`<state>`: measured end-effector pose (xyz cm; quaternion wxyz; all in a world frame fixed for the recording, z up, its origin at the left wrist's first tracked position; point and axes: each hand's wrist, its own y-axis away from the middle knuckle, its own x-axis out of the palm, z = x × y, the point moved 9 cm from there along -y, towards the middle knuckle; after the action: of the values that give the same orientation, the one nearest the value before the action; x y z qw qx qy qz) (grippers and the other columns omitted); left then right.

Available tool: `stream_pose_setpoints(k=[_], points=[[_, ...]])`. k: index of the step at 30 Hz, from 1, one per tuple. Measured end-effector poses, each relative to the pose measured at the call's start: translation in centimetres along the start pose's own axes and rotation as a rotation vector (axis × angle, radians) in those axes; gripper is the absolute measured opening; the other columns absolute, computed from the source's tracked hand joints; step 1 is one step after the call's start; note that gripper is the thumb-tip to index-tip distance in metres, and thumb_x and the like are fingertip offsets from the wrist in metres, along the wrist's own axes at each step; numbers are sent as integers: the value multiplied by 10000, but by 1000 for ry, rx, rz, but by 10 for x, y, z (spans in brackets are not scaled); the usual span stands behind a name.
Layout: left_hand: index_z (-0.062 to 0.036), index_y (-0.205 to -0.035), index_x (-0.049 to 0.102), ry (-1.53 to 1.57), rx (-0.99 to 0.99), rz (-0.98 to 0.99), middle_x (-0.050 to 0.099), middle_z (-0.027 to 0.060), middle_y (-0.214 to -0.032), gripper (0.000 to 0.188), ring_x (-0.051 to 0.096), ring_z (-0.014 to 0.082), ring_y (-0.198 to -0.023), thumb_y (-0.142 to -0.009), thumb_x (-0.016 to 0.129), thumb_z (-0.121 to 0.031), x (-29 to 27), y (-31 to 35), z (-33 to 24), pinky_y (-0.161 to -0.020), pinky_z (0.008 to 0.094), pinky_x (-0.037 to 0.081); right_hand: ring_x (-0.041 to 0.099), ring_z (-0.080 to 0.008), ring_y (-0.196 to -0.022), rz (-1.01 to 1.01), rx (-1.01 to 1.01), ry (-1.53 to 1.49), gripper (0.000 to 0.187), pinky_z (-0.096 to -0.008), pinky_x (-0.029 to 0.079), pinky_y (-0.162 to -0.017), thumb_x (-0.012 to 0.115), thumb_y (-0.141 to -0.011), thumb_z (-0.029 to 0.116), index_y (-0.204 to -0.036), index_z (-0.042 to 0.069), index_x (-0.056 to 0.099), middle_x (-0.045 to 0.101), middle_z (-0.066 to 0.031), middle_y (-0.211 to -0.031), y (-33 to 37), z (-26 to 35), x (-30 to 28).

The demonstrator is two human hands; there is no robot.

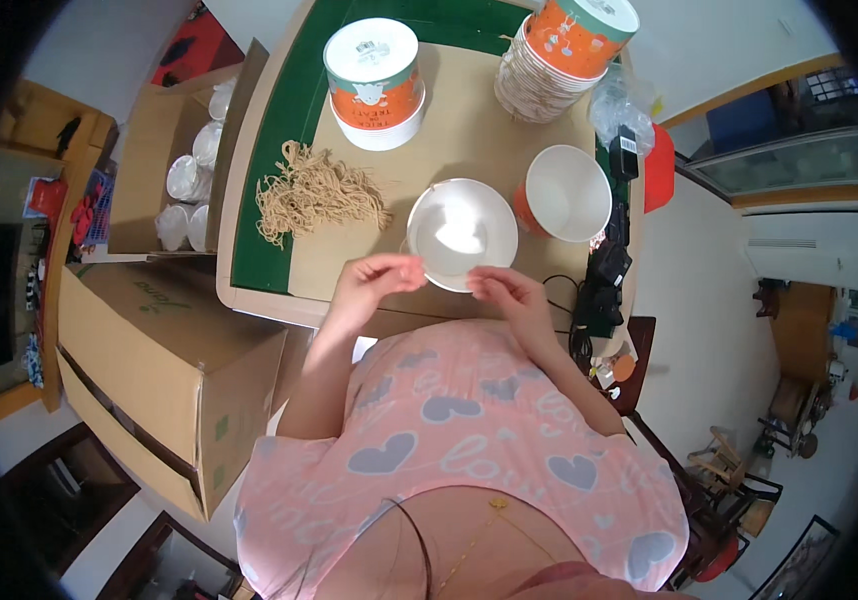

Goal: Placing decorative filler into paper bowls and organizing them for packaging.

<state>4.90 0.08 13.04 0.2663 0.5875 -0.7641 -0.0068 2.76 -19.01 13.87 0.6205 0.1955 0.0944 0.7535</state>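
A white-lined paper bucket (462,222) stands at the table's near edge with its open mouth facing me. A thin tan strand shows along its left rim. Beside the bucket's near left rim, my left hand (381,284) is closed in a pinch. My right hand (515,298) is also pinched, its fingertips at the near rim. What either pinch holds is too small to make out. To the left lies a loose heap of tan cords (319,196). A second open bucket (567,194), orange outside, is just right of the first.
Upside-down stacked orange-and-white buckets (374,85) stand at the back left. Another stack (554,70), wrapped in cord, is at the back right. Black cables and adapters (604,280) line the right edge. Left of the table are cardboard boxes (169,350), one holding wrapped white items.
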Motion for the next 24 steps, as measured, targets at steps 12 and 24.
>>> stream_pose_setpoints(k=[12, 24], points=[[-2, -970, 655, -945, -56, -47, 642, 82, -732, 169, 593, 114, -678, -855, 590, -107, 6, 17, 31, -628, 269, 476, 388, -86, -595, 13, -88, -412, 136, -226, 352, -587, 441, -902, 39, -1033, 72, 420, 465, -23, -715, 0, 13, -6], [36, -899, 576, -370, -112, 314, 567, 43, -652, 442, 531, 117, -630, -973, 364, -345, 98, -9, 27, -587, 284, 418, 501, -111, -681, 80, -248, 187, 202, -230, 410, -601, 426, -892, -16, -1065, 46, 341, 538, -62, -758, 26, 10, 16]])
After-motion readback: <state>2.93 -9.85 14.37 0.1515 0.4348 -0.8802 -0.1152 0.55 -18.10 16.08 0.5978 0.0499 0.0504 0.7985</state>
